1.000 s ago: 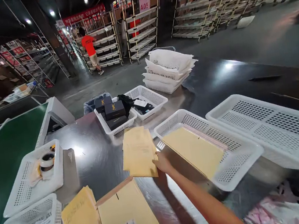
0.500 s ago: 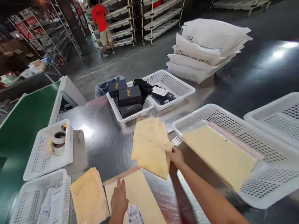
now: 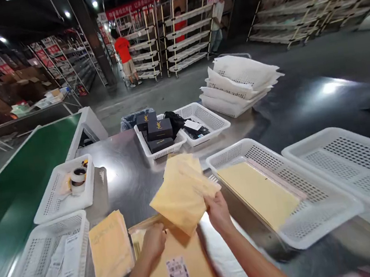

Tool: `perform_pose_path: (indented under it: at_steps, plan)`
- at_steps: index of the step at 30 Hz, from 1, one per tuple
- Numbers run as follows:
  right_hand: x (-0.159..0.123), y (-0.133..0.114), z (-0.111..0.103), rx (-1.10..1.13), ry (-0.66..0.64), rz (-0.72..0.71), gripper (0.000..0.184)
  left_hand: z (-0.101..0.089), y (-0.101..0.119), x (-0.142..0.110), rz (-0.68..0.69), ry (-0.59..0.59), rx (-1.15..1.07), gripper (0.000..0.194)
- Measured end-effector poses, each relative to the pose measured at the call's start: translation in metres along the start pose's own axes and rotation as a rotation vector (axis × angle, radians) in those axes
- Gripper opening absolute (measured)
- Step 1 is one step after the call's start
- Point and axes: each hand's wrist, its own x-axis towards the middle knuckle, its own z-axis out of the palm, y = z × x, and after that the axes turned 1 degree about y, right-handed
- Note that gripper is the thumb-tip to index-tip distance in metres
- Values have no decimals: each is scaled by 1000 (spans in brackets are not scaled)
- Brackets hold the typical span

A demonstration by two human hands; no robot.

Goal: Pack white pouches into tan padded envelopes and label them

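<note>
My right hand (image 3: 219, 212) is closed on the corner of a small yellow paper envelope (image 3: 179, 199), raised at a tilt above the near table. Behind it another yellow envelope (image 3: 183, 161) shows in part. My left hand (image 3: 154, 242) pinches the top edge of a large yellow envelope (image 3: 187, 253), which bears a printed shipping label (image 3: 179, 274) and lies in front of me. The lower corner of the small envelope overlaps the large one's upper end; whether it is inside cannot be seen. Left of my left hand lies a small stack of yellow envelopes (image 3: 110, 252).
White baskets hold yellow envelopes (image 3: 257, 188), dark boxes (image 3: 159, 129), tape rolls (image 3: 78, 180) and label sheets (image 3: 61, 275). Stacked baskets with white liners (image 3: 239, 85) stand at the back. A green conveyor (image 3: 30, 164) runs along the left. People stand by far racks (image 3: 187, 32).
My right hand has brought the small envelope left and nearer, over the large envelope's top. My left hand's fingers have curled from lying flat to a pinch. The view has tilted upward.
</note>
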Motion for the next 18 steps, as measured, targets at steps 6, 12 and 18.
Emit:
perform_pose_path:
  at_steps: [6,12,18]
  plan:
    - [-36,-39,48,-46,-142,-183,44,-22,50,-56,236,114,1,21]
    - [-56,-72,17,-212,-306,-288,44,-36,61,-103,147,165,148,15]
    - [-64,-108,-2,-198,-549,-149,49,3,44,-107,362,366,144,22]
